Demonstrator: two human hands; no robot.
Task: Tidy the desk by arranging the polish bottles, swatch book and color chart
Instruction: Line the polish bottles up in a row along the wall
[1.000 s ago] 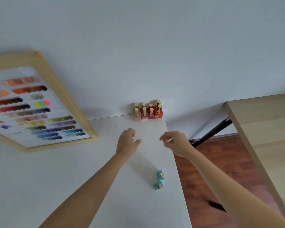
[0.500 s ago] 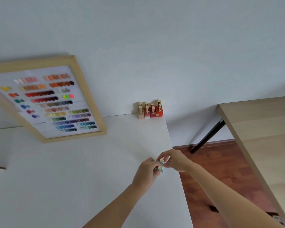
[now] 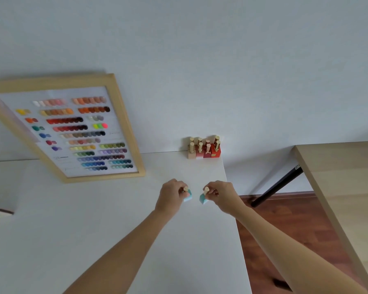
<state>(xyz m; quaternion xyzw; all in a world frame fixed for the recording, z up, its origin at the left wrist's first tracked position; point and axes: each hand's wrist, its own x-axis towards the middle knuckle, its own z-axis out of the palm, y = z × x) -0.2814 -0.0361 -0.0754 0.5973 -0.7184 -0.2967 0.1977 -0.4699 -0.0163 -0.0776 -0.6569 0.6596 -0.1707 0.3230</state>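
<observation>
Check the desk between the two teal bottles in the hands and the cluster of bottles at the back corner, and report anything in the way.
Nothing visible. The left hand and right hand each hold a teal bottle, and only bare white desk lies before the cluster.

1 view only, head-worn, wide-angle. Looks forward and down from above the near edge of the white bench [image 3: 94,230], toward the wall [image 3: 221,60] behind it. Wall fills the upper half of frame; bench surface fills lower left and centre. Both forearms enter from the bottom edge and reach away from the lens, so the hands sit mid-frame, near. Bench's far right corner lies just beyond them. Right side takes in wood floor [image 3: 285,230] below and a second wooden table [image 3: 338,177] at frame edge. Straight edges bow near the margins. No second view, so no shared area.
</observation>
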